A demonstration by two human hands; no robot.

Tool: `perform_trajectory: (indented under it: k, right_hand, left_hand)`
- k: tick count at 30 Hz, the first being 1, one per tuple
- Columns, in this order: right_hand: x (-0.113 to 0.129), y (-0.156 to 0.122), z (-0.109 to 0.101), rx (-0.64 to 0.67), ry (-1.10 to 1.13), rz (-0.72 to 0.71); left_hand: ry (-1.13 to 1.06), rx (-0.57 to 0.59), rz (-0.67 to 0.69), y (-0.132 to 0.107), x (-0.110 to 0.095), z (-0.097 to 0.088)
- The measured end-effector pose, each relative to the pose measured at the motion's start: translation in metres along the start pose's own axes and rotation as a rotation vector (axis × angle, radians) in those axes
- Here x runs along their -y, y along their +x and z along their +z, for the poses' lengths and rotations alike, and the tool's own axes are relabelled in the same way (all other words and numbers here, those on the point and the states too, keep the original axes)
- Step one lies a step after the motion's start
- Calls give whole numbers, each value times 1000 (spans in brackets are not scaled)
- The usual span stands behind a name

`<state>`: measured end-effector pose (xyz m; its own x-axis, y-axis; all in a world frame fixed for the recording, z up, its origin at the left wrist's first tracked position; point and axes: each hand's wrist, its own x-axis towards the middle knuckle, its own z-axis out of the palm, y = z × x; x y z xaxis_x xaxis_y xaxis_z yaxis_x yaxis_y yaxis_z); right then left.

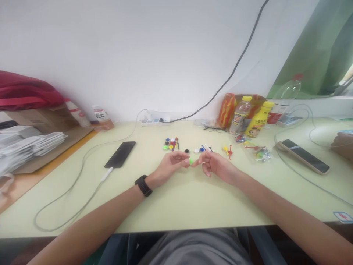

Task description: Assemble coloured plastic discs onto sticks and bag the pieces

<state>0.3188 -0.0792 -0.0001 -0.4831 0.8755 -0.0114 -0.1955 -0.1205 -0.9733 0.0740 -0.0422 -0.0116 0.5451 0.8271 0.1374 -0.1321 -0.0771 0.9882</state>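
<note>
My left hand (171, 163) and my right hand (213, 163) meet over the middle of the pale yellow table (176, 206). Between their fingertips sits a small green piece (191, 161); both hands pinch at it with curled fingers. A black watch (143, 185) is on my left wrist. Just beyond the hands lie several small coloured round pieces (170, 144), a black one (186, 151), white and blue ones (199, 149), and red and yellow stick pieces (228, 150).
A black phone (120, 154) on a white cable lies left of the hands. Another phone (303, 155) lies at the right, near another person's hand (343, 144). Bottles (249, 117), a power strip (156, 119) and a plastic bag of parts (260, 152) stand further back. Stacked papers (30, 145) are far left.
</note>
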Motion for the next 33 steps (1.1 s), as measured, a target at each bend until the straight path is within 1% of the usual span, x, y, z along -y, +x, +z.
perform_trajectory:
  k: [3, 7, 10, 12, 14, 16, 17, 18, 20, 23, 26, 27, 29, 33]
  right_hand:
    - [-2, 0, 2, -60, -109, -56]
    - [-9, 0, 6, -142, -460, -184]
    - [-15, -1, 10, -149, -695, -251]
    - [-17, -3, 11, -131, -785, -274]
    - [-16, -4, 11, -103, -826, -289]
    - [-13, -3, 7, -106, -848, -307]
    - [-10, -3, 3, -128, -867, -316]
    - [-8, -2, -2, -167, -894, -325]
    - [-2, 0, -16, -289, -973, -328]
    - [7, 3, -43, -528, -1169, -264]
    - [13, 4, -68, -700, -1396, -86]
    - [14, 4, -74, -728, -1451, -27]
    - [14, 5, -83, -740, -1525, 61]
    - [11, 3, -90, -717, -1612, 156]
  left_hand:
    - [-5, 4, 7, 0, 1, 0]
    - [3, 23, -21, -1, 1, 1]
    - [29, 61, -66, -2, 0, 2]
    - [61, 104, -78, -3, -1, 4]
    - [109, 125, -51, -3, -2, 6]
    - [161, 104, -13, -3, -1, 8]
    - [183, 80, -2, -3, -1, 9]
    - [199, 50, 0, -3, 0, 9]
    - [218, -9, -15, -3, 1, 9]
    - [239, -82, -11, -3, 1, 8]
    - [209, -94, 5, -3, 1, 6]
    - [185, -89, 9, -3, 2, 5]
    - [144, -72, 25, -2, 3, 3]
    - [129, -31, 66, -2, 7, 0]
